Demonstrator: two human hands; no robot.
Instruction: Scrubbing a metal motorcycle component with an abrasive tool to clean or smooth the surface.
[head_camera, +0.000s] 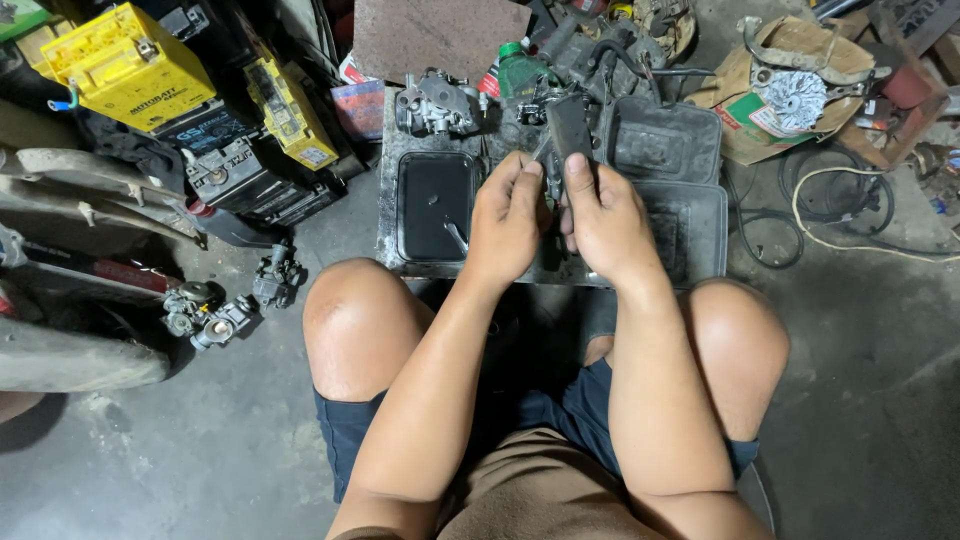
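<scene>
The left hand (507, 222) and the right hand (603, 222) meet above a grimy work board (390, 150), both closed around a dark, flat rectangular part (570, 128) that stands upright between them — the right thumb presses against its lower face, the left fingers curl at its left edge. A thin metal tip shows just above the left fingers, too small to identify. Below the left hand lies a black tray of dark liquid (432, 205) with a small metal piece in it. Two empty grey trays (668, 140) sit under and beyond the right hand. A carburettor (436, 102) rests near the board's far-left corner, a green bottle (519, 70) beside it — yellow batteries (125, 62) stand well apart on the left
</scene>
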